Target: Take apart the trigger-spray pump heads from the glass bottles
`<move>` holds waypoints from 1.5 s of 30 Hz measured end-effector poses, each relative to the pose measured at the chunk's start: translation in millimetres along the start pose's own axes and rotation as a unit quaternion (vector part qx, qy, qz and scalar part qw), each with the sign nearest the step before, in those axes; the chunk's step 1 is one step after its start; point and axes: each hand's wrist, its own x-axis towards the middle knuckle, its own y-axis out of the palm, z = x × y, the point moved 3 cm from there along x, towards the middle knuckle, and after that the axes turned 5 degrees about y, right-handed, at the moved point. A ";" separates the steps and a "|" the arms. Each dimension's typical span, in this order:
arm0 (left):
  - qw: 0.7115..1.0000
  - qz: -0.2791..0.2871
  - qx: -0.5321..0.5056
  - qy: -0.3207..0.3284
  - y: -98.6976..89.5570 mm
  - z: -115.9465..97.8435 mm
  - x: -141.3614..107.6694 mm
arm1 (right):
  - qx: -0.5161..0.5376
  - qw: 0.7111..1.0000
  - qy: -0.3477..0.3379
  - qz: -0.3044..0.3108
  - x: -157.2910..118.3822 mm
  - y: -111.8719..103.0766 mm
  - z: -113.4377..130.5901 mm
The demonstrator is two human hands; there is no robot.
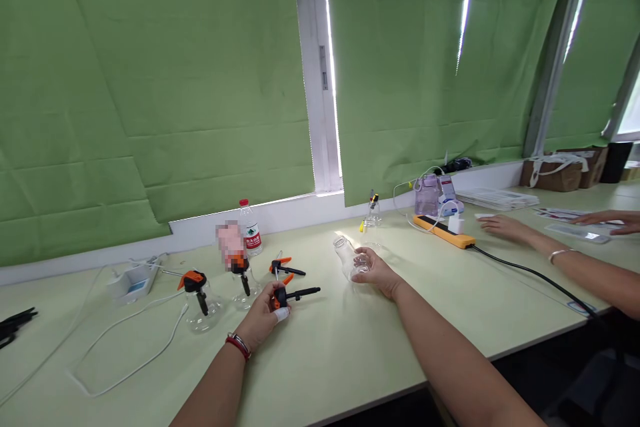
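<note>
My left hand (265, 312) is closed round a black-and-orange spray head (295, 295), its dark nozzle pointing right. To the right, my right hand (376, 273) grips a clear bottle (345, 255), which tilts with its uncapped mouth toward the upper left. Bottle and spray head are apart. Just beyond my left hand lies a second spray head (286, 268) with orange parts. On the left stand two clear spray bottles (204, 313) fitted with black-and-orange heads; a pixelated patch covers the top of the farther spray bottle (245, 290).
A red-capped water bottle (251, 230) stands by the wall. White cables run from a power strip (134, 280) at left. At right are an orange power strip (443, 232), a purple bottle (427, 195) and another person's hand (507, 228). A small clear bottle (373, 213) stands at the back.
</note>
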 end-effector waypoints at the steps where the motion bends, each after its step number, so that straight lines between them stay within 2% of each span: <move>1: 1.000 0.000 0.002 -0.001 -0.1 0.4 0.0 | 0.000 1.000 -0.003 -0.001 -1.0 -0.3 1.0; 8: 1.000 -0.006 0.013 -0.003 0.4 -1.5 -0.3 | 0.005 0.999 0.009 0.046 -8.6 -0.9 7.0; 18: 1.000 -0.004 0.027 -0.001 -0.5 2.1 -0.3 | -0.039 0.990 0.030 0.129 -8.6 1.5 1.5; 26: 0.998 -0.005 0.067 0.008 1.7 -4.5 -1.4 | -0.051 0.985 0.029 0.165 -13.6 34.3 6.6; 31: 0.998 -0.001 0.060 -0.004 6.1 -9.6 -3.1 | -0.063 0.984 0.024 0.168 -14.1 52.6 6.2; 38: 0.999 0.023 0.039 0.013 18.2 -11.1 -2.8 | -0.065 0.982 0.017 0.179 -15.0 65.4 3.8; 45: 0.999 0.037 0.022 0.028 20.9 -12.9 -3.4 | -0.065 0.978 0.012 0.196 -16.6 71.6 2.8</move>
